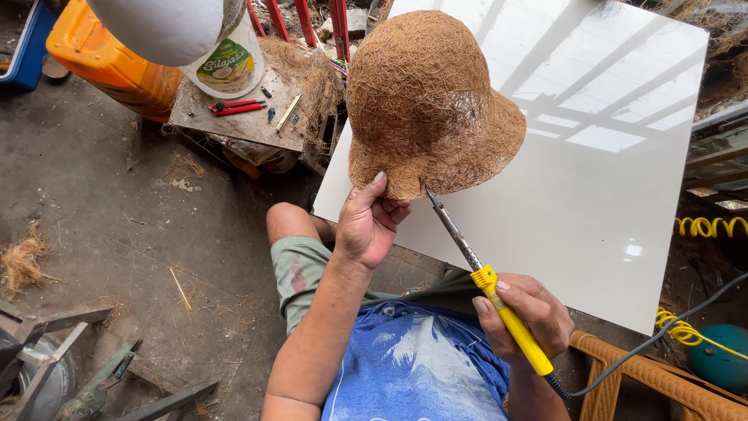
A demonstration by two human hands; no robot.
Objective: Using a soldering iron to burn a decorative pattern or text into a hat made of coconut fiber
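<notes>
While I watch through the head camera, I log the right hand (530,316) nearest the lens, fingers wrapped tight around the yellow handle of a soldering iron (487,281). A black cord (647,343) runs from the handle's lower end off to the right. Taking the iron as my reference: its metal shaft rises up and left from the handle, and its tip meets the lower brim of a coconut-fibre hat (428,101). Just left of the shaft, the left hand (368,222) pinches that same brim, thumb on the outside, fingers curled beneath. The hat is held up in the air, crown pointing away, above the near edge of a glossy white board (592,195), which lies behind and to the right of the iron. Right of the handle, a woven rattan chair arm (623,374) sits beside a yellow coiled hose (705,226). Far beyond the iron's tip, up and left, a small wooden bench (241,117) carries red-handled pliers (238,107) and a white plastic jug (226,66); an orange container (109,66) stands further left.
</notes>
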